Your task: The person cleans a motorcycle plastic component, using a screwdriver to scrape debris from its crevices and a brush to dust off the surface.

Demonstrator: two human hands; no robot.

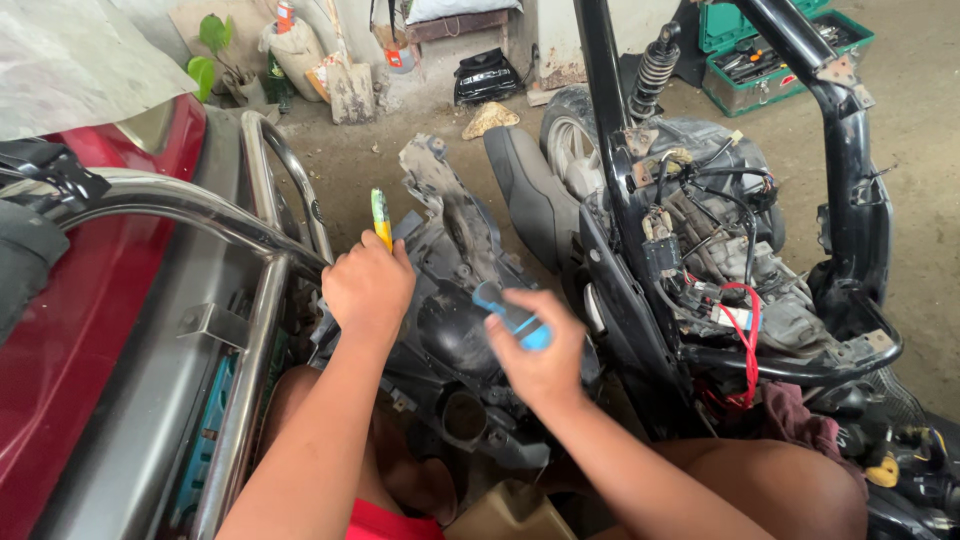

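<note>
Blue-handled tool point(512, 318): gripped in right hand point(540, 362), long axis slanting up-left over black plastic fairing point(455, 300). Yellow-green screwdriver point(380, 218): clenched in left hand point(368, 288), pointing straight up, just beside chrome rack point(255, 250). Right of fairing: stripped scooter frame point(700, 240), red wiring point(745, 340). Farther back: wheel point(570, 135), green toolbox point(790, 50).

toolbox point(790, 50) behind scooter frame point(700, 250), car point(120, 330) left
</note>
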